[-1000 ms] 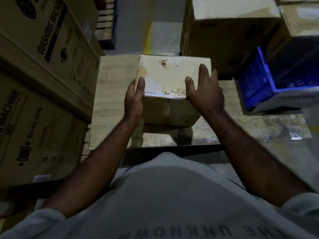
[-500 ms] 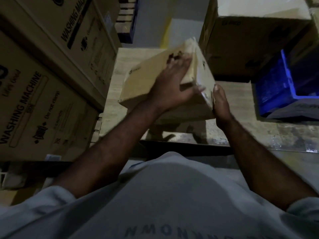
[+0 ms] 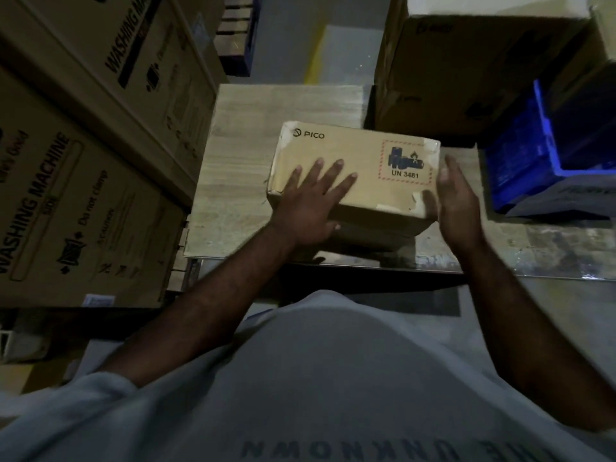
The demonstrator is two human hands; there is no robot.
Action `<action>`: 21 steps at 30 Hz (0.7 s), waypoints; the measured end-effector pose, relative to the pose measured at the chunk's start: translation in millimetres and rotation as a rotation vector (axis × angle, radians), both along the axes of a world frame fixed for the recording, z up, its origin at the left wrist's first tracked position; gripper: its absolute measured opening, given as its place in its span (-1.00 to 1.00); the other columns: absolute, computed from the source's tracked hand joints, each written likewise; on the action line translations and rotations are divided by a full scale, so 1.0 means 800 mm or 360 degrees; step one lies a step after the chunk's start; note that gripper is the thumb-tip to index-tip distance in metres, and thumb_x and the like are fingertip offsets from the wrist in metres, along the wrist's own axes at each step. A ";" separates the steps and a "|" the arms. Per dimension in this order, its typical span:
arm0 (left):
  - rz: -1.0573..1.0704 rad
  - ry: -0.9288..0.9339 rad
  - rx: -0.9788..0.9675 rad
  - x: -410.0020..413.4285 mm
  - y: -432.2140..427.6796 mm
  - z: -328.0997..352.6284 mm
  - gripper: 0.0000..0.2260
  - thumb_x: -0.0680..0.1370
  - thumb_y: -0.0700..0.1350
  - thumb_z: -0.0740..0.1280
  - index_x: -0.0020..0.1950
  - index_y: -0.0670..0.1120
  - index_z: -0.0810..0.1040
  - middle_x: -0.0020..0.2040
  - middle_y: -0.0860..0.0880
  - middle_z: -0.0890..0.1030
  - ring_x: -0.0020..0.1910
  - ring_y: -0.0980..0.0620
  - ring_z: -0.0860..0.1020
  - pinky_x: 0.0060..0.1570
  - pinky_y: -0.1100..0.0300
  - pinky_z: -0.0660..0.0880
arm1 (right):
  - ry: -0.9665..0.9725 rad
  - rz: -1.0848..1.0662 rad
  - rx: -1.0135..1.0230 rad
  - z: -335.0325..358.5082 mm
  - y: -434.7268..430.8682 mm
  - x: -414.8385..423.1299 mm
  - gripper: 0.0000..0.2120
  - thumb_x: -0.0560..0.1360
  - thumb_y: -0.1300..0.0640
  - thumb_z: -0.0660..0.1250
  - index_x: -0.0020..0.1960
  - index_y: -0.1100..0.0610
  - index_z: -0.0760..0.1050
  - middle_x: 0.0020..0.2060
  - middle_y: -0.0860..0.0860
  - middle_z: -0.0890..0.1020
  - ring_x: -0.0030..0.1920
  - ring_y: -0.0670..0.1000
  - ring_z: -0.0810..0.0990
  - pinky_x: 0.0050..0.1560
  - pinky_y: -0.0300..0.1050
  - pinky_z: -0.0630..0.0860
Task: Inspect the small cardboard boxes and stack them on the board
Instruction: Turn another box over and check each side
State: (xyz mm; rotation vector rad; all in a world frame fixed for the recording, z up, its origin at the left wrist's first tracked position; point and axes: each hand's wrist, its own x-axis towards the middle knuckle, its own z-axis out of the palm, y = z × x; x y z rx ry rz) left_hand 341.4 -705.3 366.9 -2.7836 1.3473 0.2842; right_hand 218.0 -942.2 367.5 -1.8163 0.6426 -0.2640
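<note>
A small brown cardboard box (image 3: 363, 161) printed PICO and UN 3481 lies over the light wooden board (image 3: 240, 181), its printed face turned up. My left hand (image 3: 310, 201) lies flat on that face with the fingers spread and straight. My right hand (image 3: 456, 198) is at the box's right end, fingers straight, close to or touching its side. Whether the box rests fully on the board I cannot tell; its near underside is in shadow.
Big washing machine cartons (image 3: 83, 161) wall off the left. A large brown carton (image 3: 466, 78) stands behind the board at the right, and a blue plastic crate (image 3: 550, 155) sits to its right. My grey shirt fills the bottom.
The box has been turned over from its white, taped face to the printed PICO face and lowered flat. My left hand went from its side to lying on top; my right slid to the right end.
</note>
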 end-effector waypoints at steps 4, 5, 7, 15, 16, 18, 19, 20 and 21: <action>0.0301 -0.0054 -0.0003 0.010 0.036 -0.007 -0.01 0.51 0.33 0.35 0.68 -0.02 -0.17 0.67 -0.21 -0.17 0.65 -0.22 -0.14 0.60 -0.15 -0.10 | 0.0312 0.0447 -0.1112 -0.007 0.034 -0.022 -0.29 0.68 -0.20 0.17 0.70 0.08 0.04 0.68 0.09 0.12 0.67 0.11 0.02 0.63 0.17 0.01; 0.0333 -0.0036 0.0013 0.010 0.042 -0.010 0.01 0.50 0.35 0.34 0.68 -0.05 -0.19 0.66 -0.26 -0.19 0.65 -0.24 -0.17 0.61 -0.12 -0.12 | 0.0327 0.0529 -0.1245 -0.010 0.045 -0.024 -0.26 0.66 -0.22 0.16 0.69 0.12 0.05 0.67 0.11 0.12 0.68 0.11 0.02 0.64 0.19 -0.02; 0.0343 -0.0027 0.0043 0.006 0.047 -0.014 0.06 0.49 0.40 0.33 0.67 -0.10 -0.21 0.64 -0.32 -0.22 0.64 -0.26 -0.20 0.61 -0.12 -0.15 | 0.0378 0.0596 -0.1467 -0.022 0.062 -0.031 -0.22 0.61 -0.24 0.14 0.67 0.20 0.10 0.66 0.15 0.17 0.67 0.13 0.06 0.64 0.24 -0.06; 0.0391 0.0000 0.0045 0.006 0.036 -0.008 0.15 0.39 0.60 0.16 0.67 -0.11 -0.18 0.65 -0.31 -0.17 0.65 -0.25 -0.17 0.60 -0.11 -0.16 | 0.0437 0.0518 -0.1681 -0.038 0.065 -0.028 -0.15 0.58 -0.23 0.29 0.66 0.25 0.12 0.65 0.19 0.19 0.66 0.17 0.11 0.64 0.24 -0.02; 0.0386 -0.0003 0.0041 0.006 0.036 -0.008 0.16 0.38 0.61 0.16 0.67 -0.11 -0.18 0.65 -0.31 -0.17 0.65 -0.25 -0.17 0.61 -0.11 -0.16 | 0.0442 0.0519 -0.1685 -0.037 0.065 -0.027 -0.14 0.58 -0.28 0.22 0.66 0.25 0.12 0.65 0.19 0.18 0.66 0.16 0.10 0.64 0.23 -0.03; 0.0386 0.0001 0.0030 0.005 0.037 -0.010 0.15 0.38 0.61 0.15 0.68 -0.10 -0.18 0.65 -0.29 -0.19 0.64 -0.24 -0.19 0.61 -0.12 -0.17 | 0.0487 0.0540 -0.1682 -0.032 0.067 -0.027 -0.10 0.58 -0.38 0.09 0.67 0.24 0.08 0.66 0.18 0.15 0.67 0.15 0.06 0.64 0.21 -0.07; 0.0391 0.0025 0.0027 0.005 0.037 -0.009 0.15 0.38 0.62 0.14 0.68 -0.09 -0.19 0.66 -0.28 -0.20 0.64 -0.23 -0.21 0.61 -0.12 -0.17 | 0.0509 0.0552 -0.1672 -0.028 0.068 -0.027 -0.08 0.58 -0.42 0.04 0.68 0.23 0.07 0.66 0.17 0.13 0.67 0.14 0.04 0.64 0.21 -0.09; 0.0401 0.0063 0.0024 0.005 0.037 -0.006 0.14 0.37 0.63 0.12 0.68 -0.07 -0.19 0.66 -0.26 -0.21 0.64 -0.21 -0.22 0.61 -0.13 -0.18 | 0.0520 0.0563 -0.1656 -0.024 0.067 -0.027 -0.07 0.58 -0.44 0.01 0.68 0.22 0.07 0.67 0.17 0.13 0.68 0.14 0.04 0.64 0.22 -0.09; 0.0420 0.0100 0.0020 0.008 0.035 -0.003 0.14 0.37 0.64 0.09 0.68 -0.05 -0.18 0.66 -0.25 -0.22 0.64 -0.20 -0.23 0.61 -0.14 -0.19 | 0.0519 0.0565 -0.1643 -0.020 0.064 -0.023 -0.07 0.57 -0.46 -0.02 0.68 0.21 0.08 0.66 0.16 0.14 0.67 0.14 0.03 0.64 0.23 -0.07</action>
